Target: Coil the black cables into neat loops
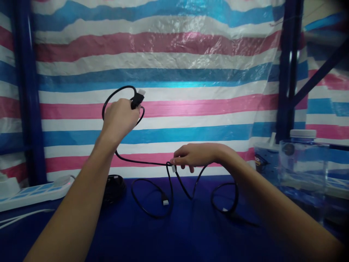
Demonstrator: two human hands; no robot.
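Raised in front of the striped sheet, my left hand (121,118) is closed around a looped black cable (141,162). A black plug with a pale, blurred tip (138,99) sticks out above its fingers. The cable runs down and right from there to my right hand (197,154), which pinches it between thumb and fingertips just above the blue surface. A small white tag or connector (173,168) shows under those fingertips. Below lies a loop of cable ending in a black plug with a white tip (165,200). Another cable loop (224,210) rests beside my right forearm.
A coiled black cable (116,185) sits behind my left forearm. At the left are a white power strip (35,193) and white cords (24,217). A clear bottle (303,163) and a cup with a straw (266,156) stand at the right, near a blue frame post (287,72).
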